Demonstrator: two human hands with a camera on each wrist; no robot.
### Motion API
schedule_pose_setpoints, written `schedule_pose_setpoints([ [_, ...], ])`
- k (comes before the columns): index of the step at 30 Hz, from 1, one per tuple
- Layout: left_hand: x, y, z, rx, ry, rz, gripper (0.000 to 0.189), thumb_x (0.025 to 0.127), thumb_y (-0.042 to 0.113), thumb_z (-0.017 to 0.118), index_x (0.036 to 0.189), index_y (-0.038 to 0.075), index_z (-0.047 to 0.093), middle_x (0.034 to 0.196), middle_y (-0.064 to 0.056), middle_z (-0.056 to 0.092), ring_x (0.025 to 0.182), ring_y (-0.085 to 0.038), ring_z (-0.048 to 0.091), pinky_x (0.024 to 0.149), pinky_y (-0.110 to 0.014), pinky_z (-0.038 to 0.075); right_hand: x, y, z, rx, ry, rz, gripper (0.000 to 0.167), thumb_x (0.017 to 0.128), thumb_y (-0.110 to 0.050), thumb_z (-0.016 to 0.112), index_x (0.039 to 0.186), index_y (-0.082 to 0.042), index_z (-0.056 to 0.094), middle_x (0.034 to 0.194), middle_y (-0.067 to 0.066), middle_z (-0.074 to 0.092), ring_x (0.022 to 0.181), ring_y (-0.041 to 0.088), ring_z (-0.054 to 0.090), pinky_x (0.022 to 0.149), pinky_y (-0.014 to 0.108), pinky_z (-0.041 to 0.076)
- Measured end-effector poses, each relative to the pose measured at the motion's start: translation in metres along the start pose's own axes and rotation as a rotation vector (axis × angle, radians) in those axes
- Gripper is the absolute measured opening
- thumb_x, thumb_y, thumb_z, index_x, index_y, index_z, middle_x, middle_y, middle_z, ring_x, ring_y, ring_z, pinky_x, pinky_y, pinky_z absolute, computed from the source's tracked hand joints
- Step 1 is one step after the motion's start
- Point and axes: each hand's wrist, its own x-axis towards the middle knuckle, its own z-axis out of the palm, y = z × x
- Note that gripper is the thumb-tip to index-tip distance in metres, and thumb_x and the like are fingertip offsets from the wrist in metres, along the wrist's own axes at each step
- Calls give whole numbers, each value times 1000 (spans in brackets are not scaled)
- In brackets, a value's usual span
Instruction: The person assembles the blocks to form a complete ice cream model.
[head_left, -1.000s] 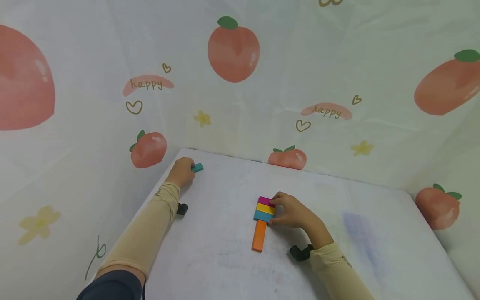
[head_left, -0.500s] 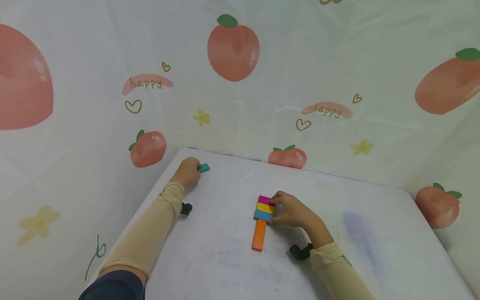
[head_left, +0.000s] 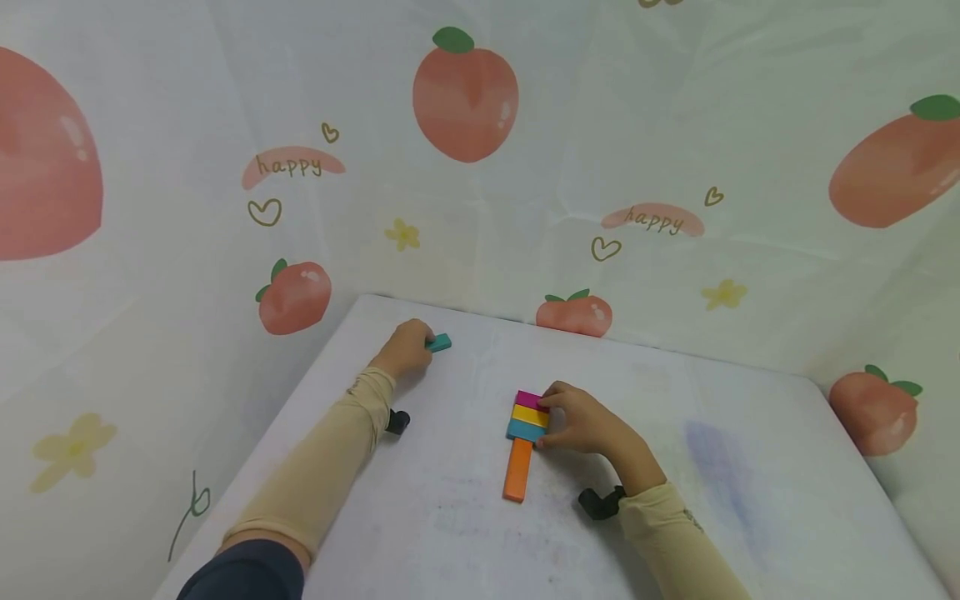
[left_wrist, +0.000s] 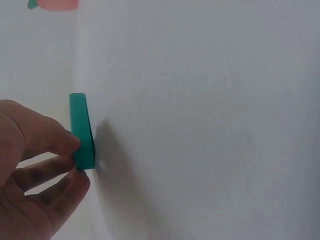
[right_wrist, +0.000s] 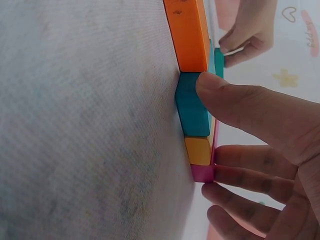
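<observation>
Out over the far left of the table, my left hand (head_left: 405, 348) pinches a teal block (head_left: 442, 342). In the left wrist view the thumb and fingertips grip the lower end of that block (left_wrist: 81, 125). Near the middle lie a magenta block (head_left: 530, 401), a yellow block (head_left: 529, 415) and a blue block (head_left: 525, 430), side by side. An orange block (head_left: 518, 471) points away from the blue one toward me. My right hand (head_left: 588, 427) holds the three-block row at its right ends, thumb on the blue block (right_wrist: 192, 107), fingers by the magenta one (right_wrist: 202, 173).
The white table (head_left: 420, 525) reaches back to a wall cloth (head_left: 510, 233) printed with peaches. A black wrist-camera piece (head_left: 399, 422) hangs under the left wrist and another black piece (head_left: 600, 504) under the right. A bluish smudge (head_left: 720, 475) marks the table at right.
My left hand has moved to the right with the teal block, toward the row of blocks. The right hand and the blocks at the middle have stayed in place.
</observation>
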Motion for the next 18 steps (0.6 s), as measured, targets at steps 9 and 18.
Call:
schedule_pose_setpoints([
  [9,5,27,23,-17,-45,43,40,90,-4,59,129,-10,67,135,-25,65,129,-38,60,116,-52,48,1,1,0,2,-11,4,57,80,-32,95,128,-8,76,130,5,66,123,24,60,108,47,56],
  [18,6,56,44,-7,-60,119,39,88,-7,60,126,-9,70,130,-23,68,126,-35,63,116,-48,49,0,-4,-2,-8,-15,13,58,80,-30,95,129,-6,75,132,7,66,124,25,61,108,48,56],
])
